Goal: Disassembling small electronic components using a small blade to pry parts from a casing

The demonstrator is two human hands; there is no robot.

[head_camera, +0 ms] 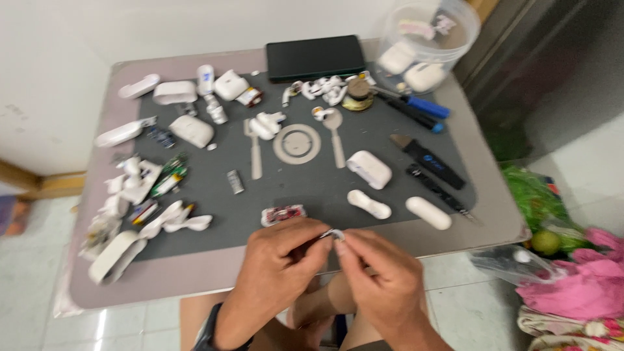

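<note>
- Fingertips of the left hand (279, 263) and the right hand (377, 276) are pressed together on one small white part (335, 234), which is pinched between them at the near edge of the table (484, 195); motion blur hides exactly what the part is.
- Grip is judged the weak point: the part is held by its tips only, out over the table's rim and above the knees, so a slip could send it to the tiled floor.
- Just beyond the knuckles, a small red-and-white piece (283, 214) lies on the dark work mat (312, 182); it could be nudged off if the wrists are shifted forward.
- Loose white earbud case shells (369, 169) and an oval capsule (428, 212) sit close on the right, and one could be swept aside by a careless elbow.
- Screwdrivers with blue and black handles (426, 110) rest further back, well apart from the hands.
- Mixing of similar white bits is the other hazard, so crowded is the mat.
</note>
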